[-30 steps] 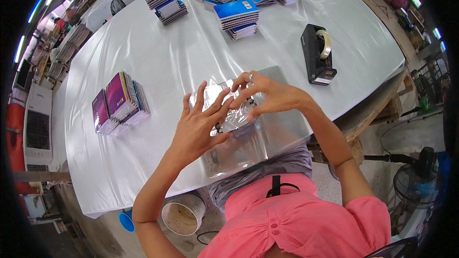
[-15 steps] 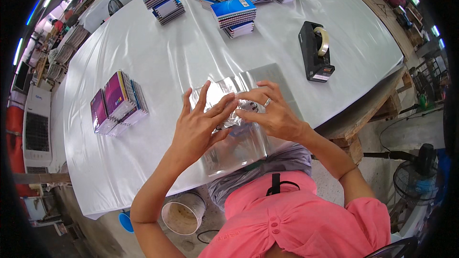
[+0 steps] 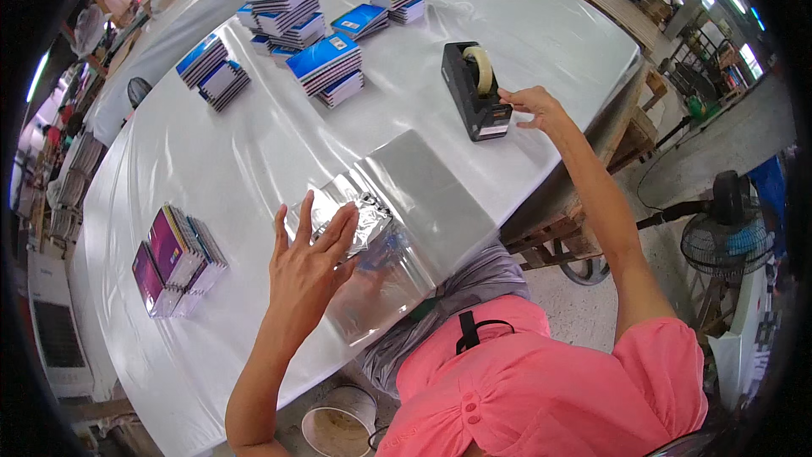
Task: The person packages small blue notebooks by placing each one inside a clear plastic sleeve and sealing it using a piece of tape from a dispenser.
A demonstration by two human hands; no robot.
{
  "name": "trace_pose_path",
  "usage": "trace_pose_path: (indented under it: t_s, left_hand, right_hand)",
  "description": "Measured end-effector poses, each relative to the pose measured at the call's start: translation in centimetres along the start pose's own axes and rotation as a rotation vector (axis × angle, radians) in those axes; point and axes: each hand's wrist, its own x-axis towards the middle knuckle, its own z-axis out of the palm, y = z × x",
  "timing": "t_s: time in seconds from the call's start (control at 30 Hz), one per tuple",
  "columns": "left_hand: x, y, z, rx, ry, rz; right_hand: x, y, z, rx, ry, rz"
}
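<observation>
My left hand (image 3: 309, 267) is spread over a small package in shiny clear plastic film (image 3: 359, 224), its fingertips on the film. The package lies near the table edge on clear plastic sheets (image 3: 427, 203), and part of it is hidden by the glare and my fingers. A blue patch shows through the film. My right hand (image 3: 534, 107) reaches to the black tape dispenser (image 3: 465, 93), fingertips at the side of its front end and thumb apart from them. On the dispenser sits a roll of clear tape (image 3: 482, 68); no loose tape strip is distinguishable.
Purple-covered spiral notebooks (image 3: 173, 254) stand stacked at the left of the white-covered table (image 3: 245, 279). Blue-covered notebooks (image 3: 326, 59) form several stacks farther back. A white bucket (image 3: 338, 423) is below the near edge, and a fan (image 3: 723, 224) stands at the right.
My right hand has left the package and moved right and away to the tape dispenser. My left hand stays on the film. The whole view has shifted and turned.
</observation>
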Motion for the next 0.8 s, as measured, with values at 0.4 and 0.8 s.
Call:
trace_pose_path:
  t_s: [0.4, 0.8]
  left_hand:
    - [-0.1, 0.4, 0.2, -0.048, 0.028, -0.012]
    - [-0.1, 0.3, 0.5, -0.041, 0.048, 0.003]
  right_hand:
    - [-2.4, 7.7, 2.4, 0.846, -0.175, -0.234]
    - [-15.0, 2.4, 7.2, 0.134, -0.140, -0.171]
